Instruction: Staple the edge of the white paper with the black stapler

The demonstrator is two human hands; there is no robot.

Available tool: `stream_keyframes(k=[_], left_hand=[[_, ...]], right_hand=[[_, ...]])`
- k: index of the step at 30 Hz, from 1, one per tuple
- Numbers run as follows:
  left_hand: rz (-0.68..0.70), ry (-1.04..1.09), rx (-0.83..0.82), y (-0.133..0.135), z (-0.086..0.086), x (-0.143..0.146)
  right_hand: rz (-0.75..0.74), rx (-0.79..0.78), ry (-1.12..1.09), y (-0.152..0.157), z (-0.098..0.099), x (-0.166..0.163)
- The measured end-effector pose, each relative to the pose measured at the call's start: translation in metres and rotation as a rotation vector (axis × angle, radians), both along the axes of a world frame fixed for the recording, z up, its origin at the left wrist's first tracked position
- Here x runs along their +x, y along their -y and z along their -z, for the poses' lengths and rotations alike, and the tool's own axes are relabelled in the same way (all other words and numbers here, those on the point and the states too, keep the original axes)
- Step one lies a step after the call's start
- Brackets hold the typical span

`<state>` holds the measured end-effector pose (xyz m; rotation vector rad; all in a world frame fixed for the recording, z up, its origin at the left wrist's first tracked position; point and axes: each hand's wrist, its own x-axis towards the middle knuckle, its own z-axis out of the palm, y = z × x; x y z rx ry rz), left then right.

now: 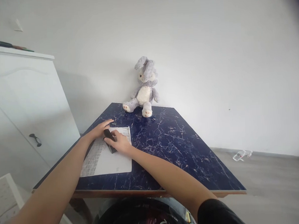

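Observation:
A white keyboard (104,157) lies on the left part of a dark blue marbled table (171,147). My right hand (121,143) rests on the keyboard with its fingers curled round a small dark oblong object (109,137). My left hand (102,127) lies at the keyboard's far left corner, fingers stretched out flat on the table, right beside the dark object.
A grey and white plush rabbit (143,89) sits at the table's far edge against the white wall. A white cabinet (27,107) with a dark handle stands at the left. A crumpled plastic bottle (241,155) lies on the grey floor at the right.

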<state>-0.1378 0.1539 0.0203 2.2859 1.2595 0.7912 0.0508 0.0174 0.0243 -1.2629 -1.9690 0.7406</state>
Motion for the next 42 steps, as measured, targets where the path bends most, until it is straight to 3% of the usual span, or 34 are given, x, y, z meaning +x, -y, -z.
stream_keyframes(k=[7,14,18,23,26,29,32,35,39,42], left_hand=[[-0.116,0.027,0.182,0.001,-0.001,0.003],[-0.041,0.01,0.188,0.019,-0.01,0.022],[0.055,0.001,0.17,0.043,-0.02,0.063],[0.337,-0.155,-0.045,0.087,-0.023,0.137],[0.465,-0.34,-0.116,0.097,-0.019,0.157],[0.529,-0.403,-0.167,0.093,-0.018,0.154],[0.56,-0.364,-0.177,0.088,-0.019,0.145],[0.52,-0.258,-0.176,0.088,-0.016,0.14],[0.433,-0.092,-0.247,0.089,-0.011,0.137],[0.474,0.049,-0.271,0.088,-0.013,0.135]], right_hand=[[-0.01,0.093,0.198,0.013,0.009,0.044],[-0.053,0.016,0.134,0.051,-0.001,0.181],[-0.018,0.024,0.126,0.056,-0.005,0.231],[0.032,0.213,0.212,0.049,-0.003,0.231],[0.009,0.192,0.171,0.048,-0.007,0.228],[-0.132,0.052,0.006,0.049,-0.015,0.235],[-0.279,-0.2,-0.225,0.049,-0.022,0.248],[-0.312,-0.395,-0.36,0.047,-0.021,0.259],[-0.288,-0.416,-0.402,0.047,-0.017,0.26],[-0.259,-0.301,-0.279,0.05,-0.017,0.25]])
